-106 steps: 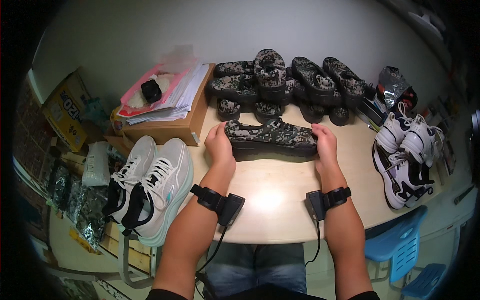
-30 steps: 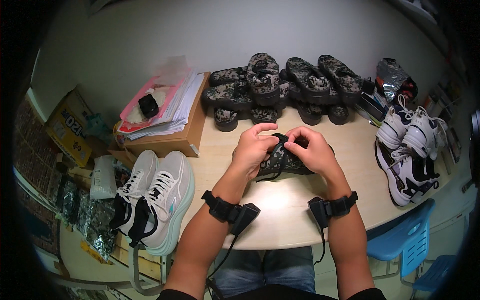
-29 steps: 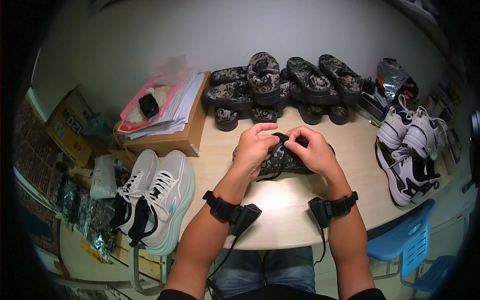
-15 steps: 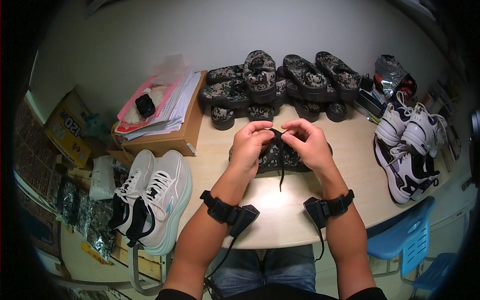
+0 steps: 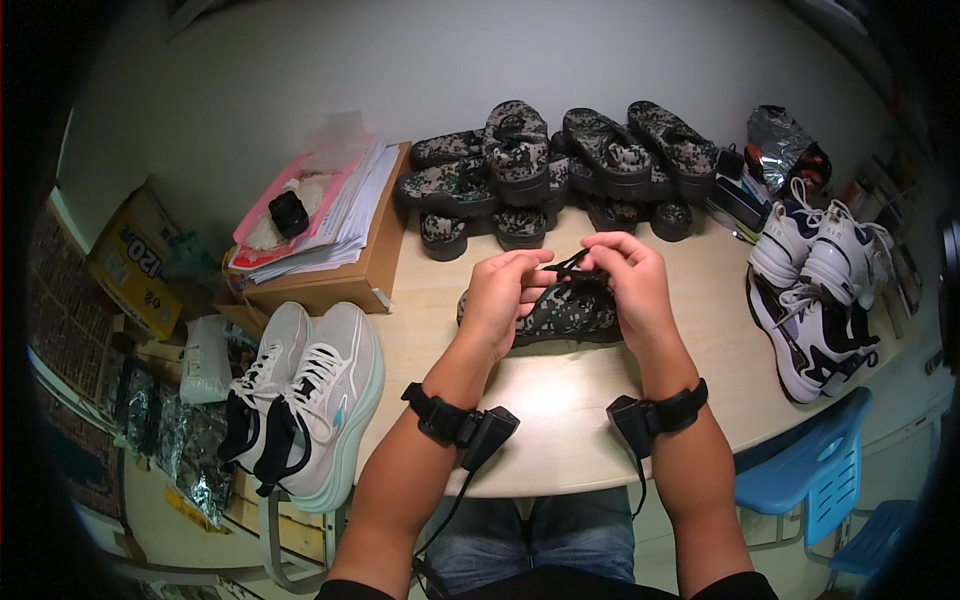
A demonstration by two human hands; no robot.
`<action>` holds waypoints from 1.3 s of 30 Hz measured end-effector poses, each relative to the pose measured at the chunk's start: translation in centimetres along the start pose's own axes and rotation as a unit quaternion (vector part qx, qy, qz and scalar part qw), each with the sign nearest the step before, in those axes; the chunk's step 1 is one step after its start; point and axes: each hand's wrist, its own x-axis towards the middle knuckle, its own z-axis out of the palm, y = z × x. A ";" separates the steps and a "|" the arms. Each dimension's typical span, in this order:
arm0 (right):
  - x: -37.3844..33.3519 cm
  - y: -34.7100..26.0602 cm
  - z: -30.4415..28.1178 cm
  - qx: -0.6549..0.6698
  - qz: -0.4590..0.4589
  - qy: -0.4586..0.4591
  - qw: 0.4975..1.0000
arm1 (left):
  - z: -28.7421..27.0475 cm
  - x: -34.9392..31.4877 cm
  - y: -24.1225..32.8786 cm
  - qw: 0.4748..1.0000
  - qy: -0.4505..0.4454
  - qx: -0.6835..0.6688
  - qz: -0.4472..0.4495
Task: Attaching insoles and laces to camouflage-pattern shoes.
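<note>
A dark camouflage shoe [image 5: 566, 318] lies sideways on the table in front of me, its ends partly hidden by my hands. Above its top, the fingers of my left hand [image 5: 502, 292] are bent in a pinch on a black shoelace [image 5: 572, 263]. The thumb and fingers of my right hand [image 5: 632, 274] grip the same lace from the other side. A short stretch of lace runs between the two hands. Its exact loops are too small to make out. Both wrists wear black straps with small boxes and cables.
Several camouflage shoes [image 5: 520, 155] are stacked along the wall. Grey-white sneakers [image 5: 335, 400] stand at the left, white-and-black ones [image 5: 805, 330] at the right. Papers [image 5: 335, 235] lie on a cardboard box [image 5: 375, 285]. A blue chair [image 5: 815, 470] stands beyond the table's right edge.
The lace end that hung down over the shoe's front is now up between my hands. My right hand has turned and shifted slightly; the left fingers have stretched towards it.
</note>
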 end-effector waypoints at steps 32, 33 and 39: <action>0.7 -1.9 -3.9 0.201 -0.043 -0.164 0.965 | 0.1 1.1 -2.0 0.983 -0.011 0.169 0.073; 0.7 -1.9 -3.9 0.200 -0.042 -0.164 0.965 | 0.2 0.9 -1.6 0.990 -0.018 0.135 0.041; 0.4 -1.6 -2.8 0.213 -0.014 -0.198 0.957 | 0.1 0.9 -1.4 0.994 -0.020 0.108 0.001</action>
